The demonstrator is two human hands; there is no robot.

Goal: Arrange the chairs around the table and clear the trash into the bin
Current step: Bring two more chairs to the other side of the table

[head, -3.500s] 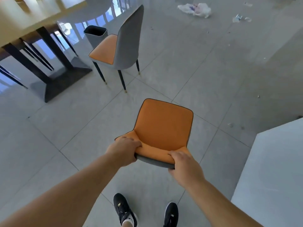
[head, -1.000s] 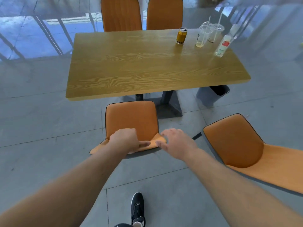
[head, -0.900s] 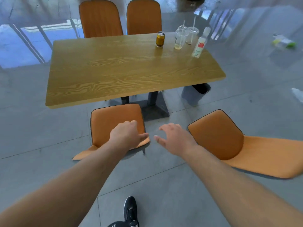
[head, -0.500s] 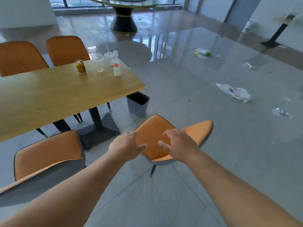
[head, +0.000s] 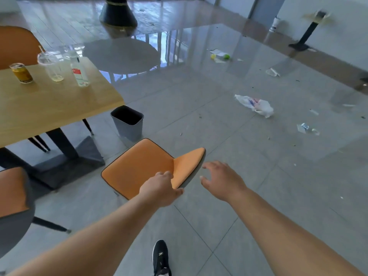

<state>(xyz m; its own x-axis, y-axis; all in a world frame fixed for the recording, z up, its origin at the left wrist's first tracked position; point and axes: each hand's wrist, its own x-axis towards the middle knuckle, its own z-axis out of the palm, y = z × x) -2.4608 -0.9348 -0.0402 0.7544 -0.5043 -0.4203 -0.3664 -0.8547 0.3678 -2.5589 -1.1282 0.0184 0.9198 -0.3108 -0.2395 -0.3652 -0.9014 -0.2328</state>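
Note:
An orange chair [head: 139,168] with a grey back stands off the wooden table's [head: 59,104] corner, its backrest pointing toward me. My left hand [head: 160,189] closes over the backrest's top edge, fingers on the orange side, thumb on the grey. My right hand [head: 223,180] hovers just right of the backrest, fingers spread, holding nothing. A grey bin [head: 127,122] sits on the floor beyond the chair. On the table stand a can [head: 21,73], a plastic cup [head: 50,66] and a bottle [head: 79,73].
A second orange chair [head: 14,196] is tucked at the table on my left, another [head: 16,46] on the far side. Floor litter: a white plastic bag [head: 256,104], a crumpled wrapper [head: 307,129], green-yellow scraps [head: 221,56], a white scrap [head: 273,72].
Both hands let go of the first chair at the table. My view swung right, and my left hand took hold of the second chair's backrest while the right stays open.

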